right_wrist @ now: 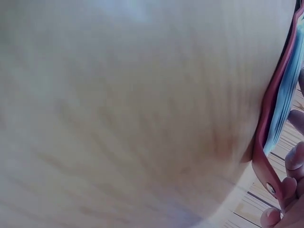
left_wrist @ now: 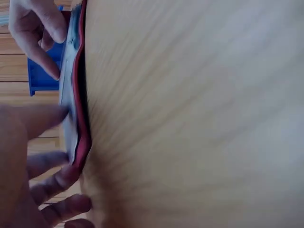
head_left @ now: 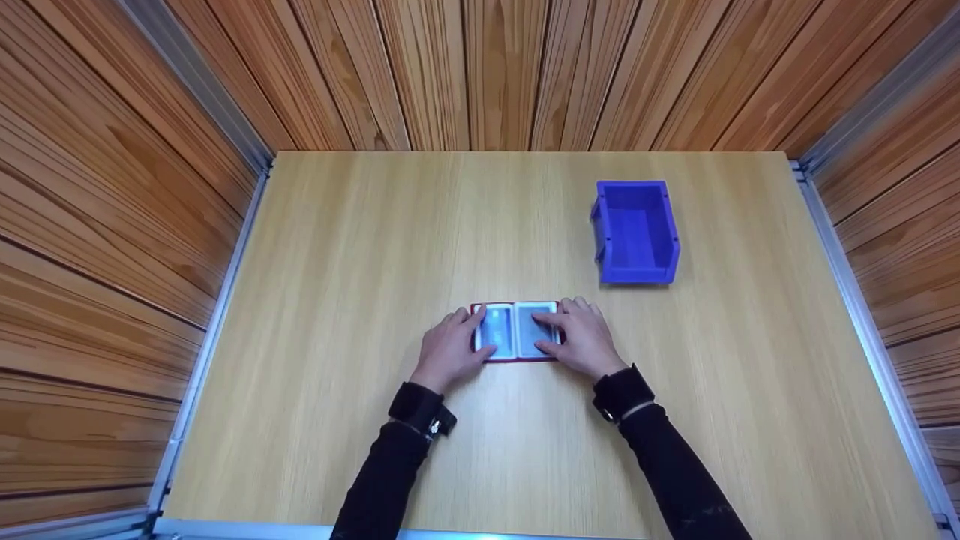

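A small card holder (head_left: 498, 330) with a red cover and clear, bluish plastic sleeves lies spread open on the table. My left hand (head_left: 450, 349) grips its left edge, thumb and a finger over the sleeve. At the right edge my right hand (head_left: 589, 337) holds it, with thumb and index finger on the right-hand sleeve. The left wrist view shows the red cover (left_wrist: 83, 128) from the side, bent along its length. In the right wrist view a red strap (right_wrist: 263, 172) with a metal snap sticks out by the right fingers, and the sleeves (right_wrist: 285, 95) look stacked.
A blue-purple plastic bin (head_left: 637, 259) stands on the table beyond my right hand. The wooden table (head_left: 360, 247) is bordered by metal rails (head_left: 862, 330) and wood-panelled walls (head_left: 502, 75) at the back and both sides. Black bands (head_left: 416, 405) circle both wrists.
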`<state>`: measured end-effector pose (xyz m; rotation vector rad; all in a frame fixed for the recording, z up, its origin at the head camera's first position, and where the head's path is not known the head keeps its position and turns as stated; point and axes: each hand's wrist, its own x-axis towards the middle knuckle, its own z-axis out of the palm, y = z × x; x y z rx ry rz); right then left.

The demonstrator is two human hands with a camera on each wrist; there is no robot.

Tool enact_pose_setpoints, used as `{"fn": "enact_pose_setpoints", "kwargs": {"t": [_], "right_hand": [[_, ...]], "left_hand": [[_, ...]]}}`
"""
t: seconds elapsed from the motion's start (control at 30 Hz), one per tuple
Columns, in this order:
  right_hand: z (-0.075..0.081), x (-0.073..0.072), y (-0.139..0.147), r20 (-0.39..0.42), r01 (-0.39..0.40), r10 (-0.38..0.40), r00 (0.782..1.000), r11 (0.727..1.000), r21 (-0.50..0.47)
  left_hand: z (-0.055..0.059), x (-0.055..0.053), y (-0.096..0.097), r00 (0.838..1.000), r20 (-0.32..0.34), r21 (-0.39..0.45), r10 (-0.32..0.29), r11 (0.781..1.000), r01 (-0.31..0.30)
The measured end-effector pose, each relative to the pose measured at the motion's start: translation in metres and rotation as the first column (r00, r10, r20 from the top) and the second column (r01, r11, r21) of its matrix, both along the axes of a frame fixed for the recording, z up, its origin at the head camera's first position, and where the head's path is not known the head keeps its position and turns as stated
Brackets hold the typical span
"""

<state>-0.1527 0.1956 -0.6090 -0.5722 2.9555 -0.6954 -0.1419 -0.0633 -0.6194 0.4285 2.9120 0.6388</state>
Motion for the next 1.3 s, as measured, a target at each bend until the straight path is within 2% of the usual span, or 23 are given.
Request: {"fn": "enact_pose_setpoints", "kwargs": {"t": [0.13,0.27,0.53,0.6,0.7,0.77,0.93,1.0,1.17,1.3], "right_hand": [[0.001,0.001,-0.002,0.003,0.017,-0.017,1.000,1.000,-0.003],[0.004,0.002,-0.005,-0.007,0.022,-0.022,1.000,0.999,-0.032],[0.015,0.004,-0.016,-0.014,0.061,-0.064,0.998,0.985,-0.161],[0.018,0.005,-0.020,0.013,0.089,-0.089,0.996,0.968,-0.233],[0.023,0.005,-0.025,0.086,0.148,-0.126,0.988,0.928,-0.341],[0.025,0.005,-0.028,0.142,0.185,-0.140,0.980,0.904,-0.385],[0.026,0.005,-0.029,0.224,0.235,-0.157,0.962,0.893,-0.384],[0.026,0.005,-0.029,0.242,0.244,-0.156,0.958,0.886,-0.394],[0.027,0.004,-0.033,0.358,0.297,-0.138,0.924,0.847,-0.440],[0.021,0.001,-0.039,0.490,0.362,-0.127,0.862,0.831,-0.422]], "left_hand": [[0.002,-0.002,-0.006,0.997,0.049,-0.006,-0.059,0.998,0.060],[0.003,-0.004,-0.009,0.994,0.071,-0.001,-0.087,0.996,0.087],[0.002,-0.007,-0.008,0.993,0.041,-0.034,-0.108,0.993,0.109],[0.002,-0.007,-0.008,0.993,0.024,-0.036,-0.117,0.992,0.117],[0.002,-0.008,-0.009,0.991,0.008,-0.039,-0.132,0.990,0.133],[0.002,-0.009,-0.011,0.991,0.022,-0.032,-0.135,0.990,0.136],[0.006,-0.012,-0.018,0.987,0.096,-0.008,-0.130,0.991,0.132],[0.006,-0.013,-0.019,0.985,0.102,-0.005,-0.141,0.990,0.143],[0.008,-0.015,-0.018,0.983,0.093,-0.010,-0.160,0.987,0.162],[0.006,-0.014,-0.018,0.983,0.087,-0.006,-0.164,0.986,0.166]]}}
